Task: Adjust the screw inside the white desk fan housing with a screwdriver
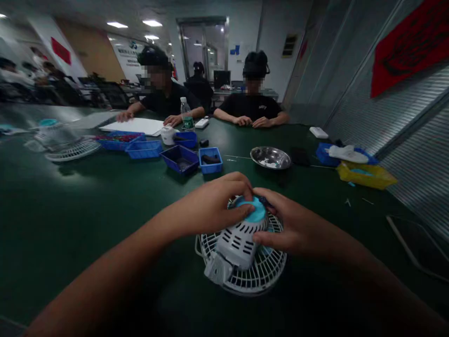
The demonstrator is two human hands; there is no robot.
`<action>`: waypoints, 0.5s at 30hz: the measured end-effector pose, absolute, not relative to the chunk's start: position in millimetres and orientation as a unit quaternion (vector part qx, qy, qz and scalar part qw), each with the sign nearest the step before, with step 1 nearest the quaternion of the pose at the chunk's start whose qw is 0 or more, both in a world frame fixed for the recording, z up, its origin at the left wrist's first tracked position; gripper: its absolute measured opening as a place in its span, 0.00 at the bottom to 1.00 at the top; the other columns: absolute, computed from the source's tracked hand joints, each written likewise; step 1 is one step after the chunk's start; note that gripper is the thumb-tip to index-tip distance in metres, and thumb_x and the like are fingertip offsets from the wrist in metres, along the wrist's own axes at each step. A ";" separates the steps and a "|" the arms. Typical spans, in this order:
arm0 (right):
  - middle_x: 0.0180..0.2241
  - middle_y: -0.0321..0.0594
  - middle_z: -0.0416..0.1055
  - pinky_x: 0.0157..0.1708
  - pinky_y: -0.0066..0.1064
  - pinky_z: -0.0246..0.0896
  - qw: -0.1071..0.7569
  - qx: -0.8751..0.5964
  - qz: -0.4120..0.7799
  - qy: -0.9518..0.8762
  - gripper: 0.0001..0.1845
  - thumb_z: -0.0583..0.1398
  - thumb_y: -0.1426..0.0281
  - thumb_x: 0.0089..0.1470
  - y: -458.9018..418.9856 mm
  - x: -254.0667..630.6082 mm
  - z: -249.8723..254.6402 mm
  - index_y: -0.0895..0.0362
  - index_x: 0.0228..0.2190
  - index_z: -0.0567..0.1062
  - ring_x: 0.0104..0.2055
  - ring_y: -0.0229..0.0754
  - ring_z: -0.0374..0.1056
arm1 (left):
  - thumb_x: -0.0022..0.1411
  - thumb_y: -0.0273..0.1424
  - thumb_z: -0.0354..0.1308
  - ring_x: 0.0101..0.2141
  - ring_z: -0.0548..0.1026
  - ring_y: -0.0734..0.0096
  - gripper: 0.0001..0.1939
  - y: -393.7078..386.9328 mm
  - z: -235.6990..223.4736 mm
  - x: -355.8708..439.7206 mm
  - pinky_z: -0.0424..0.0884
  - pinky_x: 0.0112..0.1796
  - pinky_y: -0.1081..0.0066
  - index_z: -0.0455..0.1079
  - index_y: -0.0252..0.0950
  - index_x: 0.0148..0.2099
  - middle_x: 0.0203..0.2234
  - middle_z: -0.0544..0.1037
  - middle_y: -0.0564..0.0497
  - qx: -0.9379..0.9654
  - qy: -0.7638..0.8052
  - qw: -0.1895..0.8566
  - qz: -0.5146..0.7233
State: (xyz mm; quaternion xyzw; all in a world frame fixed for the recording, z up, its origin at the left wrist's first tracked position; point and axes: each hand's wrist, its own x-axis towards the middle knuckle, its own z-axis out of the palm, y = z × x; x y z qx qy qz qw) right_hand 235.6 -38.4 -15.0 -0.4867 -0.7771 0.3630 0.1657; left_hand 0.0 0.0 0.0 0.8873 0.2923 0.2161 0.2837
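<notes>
A white electric fan lies face down on the green table, its round grille beneath and its slotted motor housing on top. A light-blue round cap sits on the top of the housing. My left hand grips the cap's edge, with the thumb across the blue surface and the fingers curled over the far side. From the right, my right hand wraps round the housing, its thumb against the slotted wall. A small dark piece shows near its fingers; whether it is held cannot be made out.
Blue bins and a steel bowl with white bits stand beyond the fan. A yellow bin and a phone-like slab lie right. Another fan rests far left. Two people sit opposite, near a water bottle.
</notes>
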 end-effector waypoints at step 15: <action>0.60 0.49 0.71 0.58 0.52 0.73 0.237 -0.439 0.434 -0.750 0.42 0.73 0.52 0.49 -30.9 236.4 -33.2 0.50 0.62 0.70 0.58 0.52 0.73 | 0.73 0.36 0.56 0.45 0.75 0.64 0.08 -5.6 0.4 2.4 0.72 0.48 0.58 0.72 0.37 0.46 0.47 0.76 0.48 0.897 0.307 0.241 0.207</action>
